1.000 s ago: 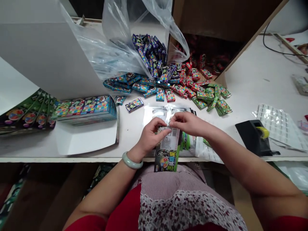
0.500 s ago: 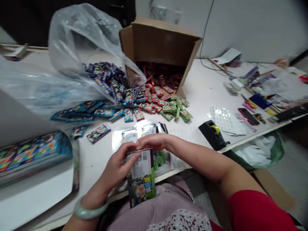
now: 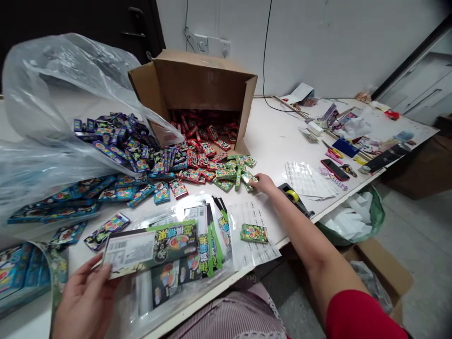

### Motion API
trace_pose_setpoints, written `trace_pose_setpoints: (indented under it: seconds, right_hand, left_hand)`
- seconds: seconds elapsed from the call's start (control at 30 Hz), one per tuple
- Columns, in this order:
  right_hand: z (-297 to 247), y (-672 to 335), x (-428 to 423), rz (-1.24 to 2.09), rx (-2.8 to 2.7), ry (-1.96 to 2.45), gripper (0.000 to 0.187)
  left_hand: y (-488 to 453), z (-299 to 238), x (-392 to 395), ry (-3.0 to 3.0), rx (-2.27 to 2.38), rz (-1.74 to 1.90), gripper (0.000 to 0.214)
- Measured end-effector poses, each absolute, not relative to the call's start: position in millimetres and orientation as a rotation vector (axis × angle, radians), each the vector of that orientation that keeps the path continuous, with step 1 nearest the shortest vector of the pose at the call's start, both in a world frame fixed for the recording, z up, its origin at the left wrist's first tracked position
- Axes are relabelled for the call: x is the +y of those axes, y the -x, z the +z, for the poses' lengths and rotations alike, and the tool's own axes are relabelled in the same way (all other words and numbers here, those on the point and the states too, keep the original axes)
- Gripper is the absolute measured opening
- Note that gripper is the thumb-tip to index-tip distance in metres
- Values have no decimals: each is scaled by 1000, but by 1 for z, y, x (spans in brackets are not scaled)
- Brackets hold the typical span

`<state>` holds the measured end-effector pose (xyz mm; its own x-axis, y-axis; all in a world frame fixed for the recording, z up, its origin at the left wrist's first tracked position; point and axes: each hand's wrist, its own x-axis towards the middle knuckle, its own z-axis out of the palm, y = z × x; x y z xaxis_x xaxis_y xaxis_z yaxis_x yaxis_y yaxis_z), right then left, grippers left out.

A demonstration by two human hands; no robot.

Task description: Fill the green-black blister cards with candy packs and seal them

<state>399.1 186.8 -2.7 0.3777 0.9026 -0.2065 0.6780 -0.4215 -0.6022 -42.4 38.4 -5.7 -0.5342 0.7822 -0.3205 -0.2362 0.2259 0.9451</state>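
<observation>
My left hand [image 3: 83,301] at the lower left holds a flat green-and-black printed pack [image 3: 150,246] by its white barcode end, level above a stack of similar packs [image 3: 197,254] in clear film. My right hand [image 3: 263,182] is stretched far across the white table [image 3: 271,136]. Its fingers close on a small green packet [image 3: 249,179] at the edge of the heap of green packets [image 3: 233,170]. One more green packet [image 3: 254,232] lies alone near the table's front edge.
A tipped cardboard box [image 3: 197,92] spills red packets [image 3: 201,155]. A clear plastic bag [image 3: 63,113] holds purple packets, with blue packets [image 3: 88,193] beside it. A black tape dispenser [image 3: 294,197], label sheets [image 3: 307,179], a phone [image 3: 334,169] and clutter lie on the right. A green-bagged bin [image 3: 353,219] stands below.
My right hand left the pack and reached out to the green packets. My left hand swung the pack left and flat. The view turned right.
</observation>
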Motion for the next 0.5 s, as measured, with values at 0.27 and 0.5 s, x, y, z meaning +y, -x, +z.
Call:
trace_pose_setpoints:
  seconds: [0.27, 0.5]
  right_hand:
    - [-4, -396, 167, 1005, -1112, 1904, 17]
    - [22, -345, 126, 1422, -1155, 1464, 41]
  left_hand:
    - [69, -20, 20, -1547, 2114, 812, 57]
    - [39, -14, 52, -2495, 1491, 466, 84]
